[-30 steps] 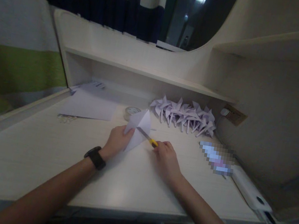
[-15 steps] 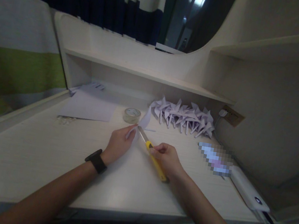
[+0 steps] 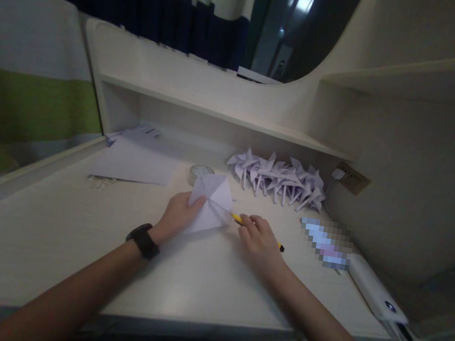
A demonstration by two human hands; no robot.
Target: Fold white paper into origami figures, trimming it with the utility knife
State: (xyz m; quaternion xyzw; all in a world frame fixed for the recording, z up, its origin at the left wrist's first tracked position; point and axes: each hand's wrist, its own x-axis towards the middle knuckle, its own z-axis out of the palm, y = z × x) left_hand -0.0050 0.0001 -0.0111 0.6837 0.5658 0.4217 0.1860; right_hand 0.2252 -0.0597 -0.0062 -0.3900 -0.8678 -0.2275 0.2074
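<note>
1. The left hand is curled shut around the near-left edge of a folded white paper, pinching it so the sheet stands up off the bench.
2. That paper sits mid-bench, just in front of the person, with creases fanning out from a point near its middle.
3. The right hand is just right of the paper, its grip closed on a yellow-handled craft knife; the handle runs under the fingers and pokes out to the right.
4. The knife's tip end meets the paper's right edge; the blade itself is too thin and dim to make out.
5. A black watch wraps the left wrist.
6. Just beyond the paper, a roll of clear tape lies flat, partly hidden by it.
7. Far right, a cluster of white paper pinwheels lies heaped against the back wall under the shelf.
8. Far left, flat sheets of paper rest on the bench.
9. At the right edge, a white power strip lies along the wall.
</note>
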